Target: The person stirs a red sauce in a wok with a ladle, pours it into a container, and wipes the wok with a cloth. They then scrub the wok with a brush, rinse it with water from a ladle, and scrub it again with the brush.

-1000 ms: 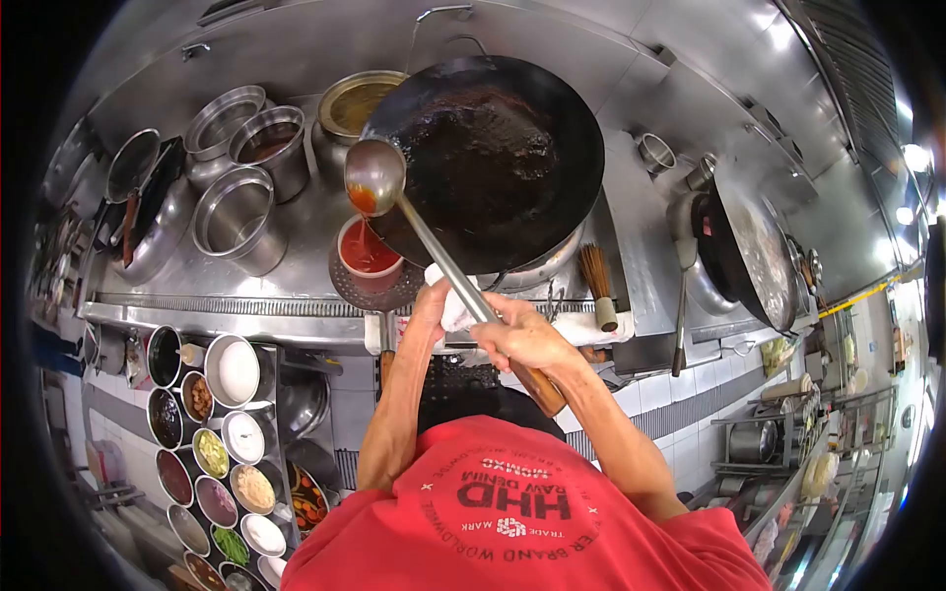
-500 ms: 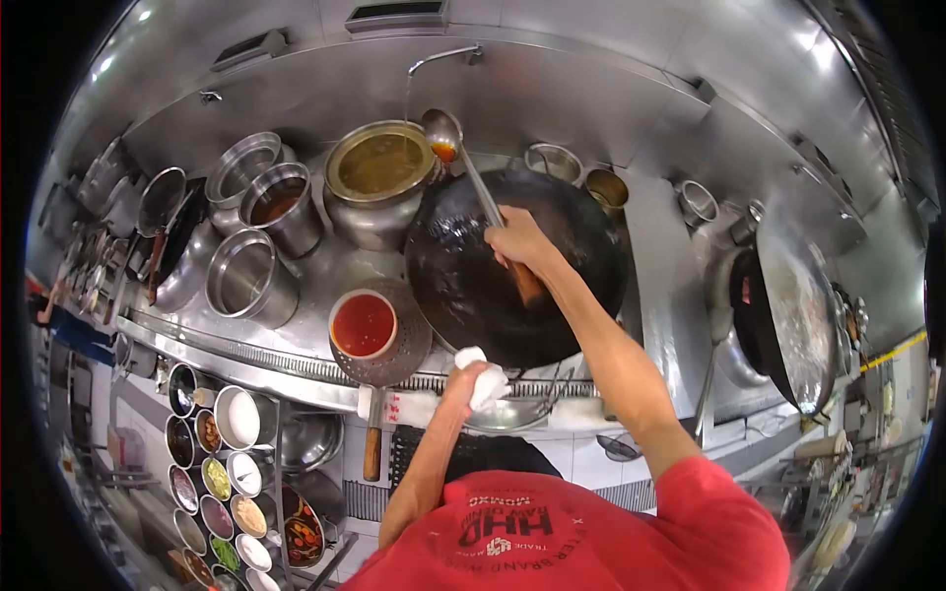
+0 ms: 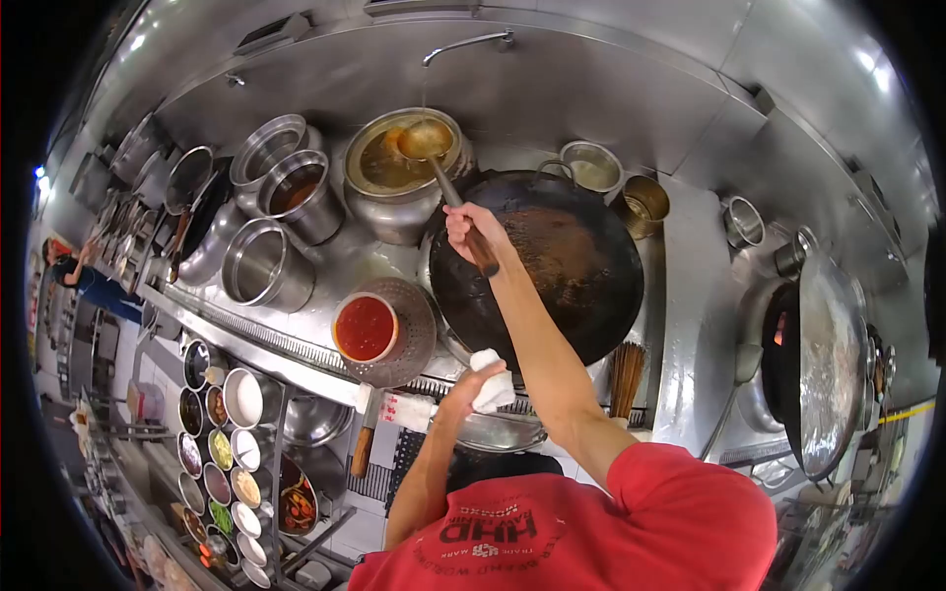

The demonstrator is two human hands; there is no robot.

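My right hand grips the wooden handle of a ladle. The ladle's bowl sits at the water's surface inside the big metal pot, under the faucet's thin stream, and looks amber. In my left hand a folded white cloth is bunched at the near edge of the large black wok; whether the cloth grips the rim, I cannot make out. The wok's inside is dark, with a wet brownish patch. To its left, a container of red sauce rests on a perforated metal strainer.
A faucet juts from the back wall. Steel pots line the left counter. A bamboo brush lies right of my forearm. Ingredient bowls fill a lower-left rack. A second wok stands tilted at right. Another person is far left.
The ladle has moved from beside the pot into its water, my right hand going left with it. The bamboo brush now shows. The view has shifted somewhat.
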